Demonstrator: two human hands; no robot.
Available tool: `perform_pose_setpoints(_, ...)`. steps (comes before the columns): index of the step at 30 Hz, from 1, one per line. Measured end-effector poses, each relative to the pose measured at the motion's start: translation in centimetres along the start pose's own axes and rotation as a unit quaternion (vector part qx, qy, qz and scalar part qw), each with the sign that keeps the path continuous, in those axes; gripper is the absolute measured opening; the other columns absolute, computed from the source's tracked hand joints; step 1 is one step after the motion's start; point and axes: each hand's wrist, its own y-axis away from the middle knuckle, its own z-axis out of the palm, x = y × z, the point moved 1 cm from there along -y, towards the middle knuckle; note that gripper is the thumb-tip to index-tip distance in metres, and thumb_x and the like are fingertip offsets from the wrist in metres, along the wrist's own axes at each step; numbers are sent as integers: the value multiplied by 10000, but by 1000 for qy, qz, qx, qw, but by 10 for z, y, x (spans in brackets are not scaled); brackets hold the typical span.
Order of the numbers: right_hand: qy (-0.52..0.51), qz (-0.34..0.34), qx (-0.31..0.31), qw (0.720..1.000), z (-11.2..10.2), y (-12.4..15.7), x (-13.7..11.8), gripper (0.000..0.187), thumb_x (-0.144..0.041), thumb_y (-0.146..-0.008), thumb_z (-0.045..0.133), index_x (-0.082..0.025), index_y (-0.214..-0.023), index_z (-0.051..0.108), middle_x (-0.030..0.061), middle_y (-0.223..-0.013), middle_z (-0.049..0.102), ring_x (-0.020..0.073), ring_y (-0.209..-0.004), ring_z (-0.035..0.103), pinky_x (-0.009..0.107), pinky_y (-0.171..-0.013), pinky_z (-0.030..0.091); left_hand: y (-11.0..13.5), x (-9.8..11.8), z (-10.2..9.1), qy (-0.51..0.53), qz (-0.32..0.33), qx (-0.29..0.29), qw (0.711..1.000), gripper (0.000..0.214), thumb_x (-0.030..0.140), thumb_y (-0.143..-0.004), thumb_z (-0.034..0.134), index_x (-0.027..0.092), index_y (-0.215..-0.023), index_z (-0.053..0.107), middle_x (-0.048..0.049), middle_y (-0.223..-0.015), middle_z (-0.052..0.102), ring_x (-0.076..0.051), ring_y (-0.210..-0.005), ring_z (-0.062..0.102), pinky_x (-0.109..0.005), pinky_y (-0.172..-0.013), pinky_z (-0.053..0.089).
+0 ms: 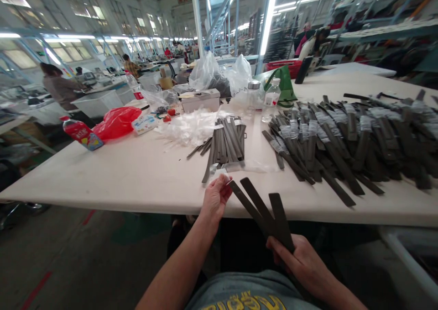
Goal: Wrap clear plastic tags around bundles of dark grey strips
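Note:
Three dark grey flat strips (pixel 263 209) with rounded ends fan out from my right hand (pixel 297 257), which grips them near my body. My left hand (pixel 216 195) is at the table's front edge, fingers pinched on a small whitish piece (pixel 221 174), perhaps film or paper. Its fingertips are close to the tip of the leftmost strip; I cannot tell if they touch. Just beyond lies a bunch of loose grey strips (pixel 228 141), with clear plastic film (pixel 262 161) beside it. To the right spreads a large pile of strips (pixel 342 141), bundled with whitish wrapping.
On the pale table (pixel 137 173) lie crumpled clear plastic (pixel 191 127), a red bag (pixel 116 123) and a red-labelled bottle (pixel 82 133). Farther back are a white box (pixel 200 101), a glass jar (pixel 253 95) and a green bag (pixel 285 86). Other people work in the background.

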Motion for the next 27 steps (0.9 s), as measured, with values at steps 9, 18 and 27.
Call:
perform_pose_setpoints(9,21,-7,14,1000,1,-3,-4,464,-491,-917,397,-174,-695,653,34,-580,636,181,-556,589,269,-568,399,11,-2,3,-12,-16,6,1000,157,244,-707,767,133,-758,668,-47,-745,725,-127,-657,678,-204,-621,553)
perform_pose_setpoints(18,88,-7,61,994,22,-17,15,299,-345,-864,510,-161,-705,686,-13,-594,640,103,-533,548,174,-522,349,6,-20,-17,-74,-44,79,993,97,98,-815,585,152,-822,665,-19,-784,732,-128,-658,686,-200,-616,573)
perform_pose_setpoints(27,-11,-77,46,996,33,-48,10,253,-288,-877,483,-164,-859,703,-1,-771,698,110,-664,621,139,-534,384,1,-4,-22,-67,-47,127,989,140,-4,-710,631,124,-766,626,-42,-677,719,-166,-601,692,-226,-586,587)
